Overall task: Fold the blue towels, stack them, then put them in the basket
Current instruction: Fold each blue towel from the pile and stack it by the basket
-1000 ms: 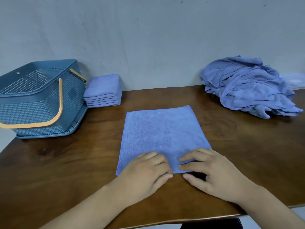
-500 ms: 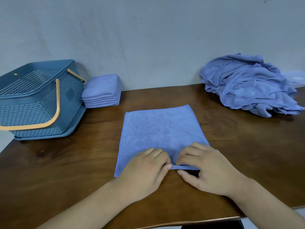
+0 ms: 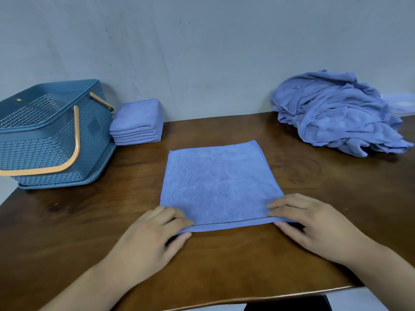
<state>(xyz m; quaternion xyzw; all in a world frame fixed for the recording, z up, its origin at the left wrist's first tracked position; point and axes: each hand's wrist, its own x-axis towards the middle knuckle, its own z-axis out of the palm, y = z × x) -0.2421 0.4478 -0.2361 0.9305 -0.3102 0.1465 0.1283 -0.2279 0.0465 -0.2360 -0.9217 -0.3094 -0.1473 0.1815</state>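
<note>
Your left hand (image 3: 152, 239) & right hand (image 3: 314, 227) each pinch a near corner of the flat towel (image 3: 221, 187), thumbs under, prob. so you can lift that edge and fold it over. The towel lies in the middle of the brown wood table (image 3: 336, 194), w/ the folded stack (image 3: 137, 122) beside the basket (image 3: 51, 144) far left and the messy pile (image 3: 336, 115) far right. A plain gray wall (image 3: 202, 52) stands behind.

A plain laundry-folding corner, home or workroom unclear: a dark wooden tabletop (image 3: 292, 254) against a scuffed pale wall (image 3: 202, 52). On the tabletop are a perforated plastic basket (image 3: 45, 153), stacked folded towels (image 3: 137, 122) and a crumpled towel heap (image 3: 336, 117).
</note>
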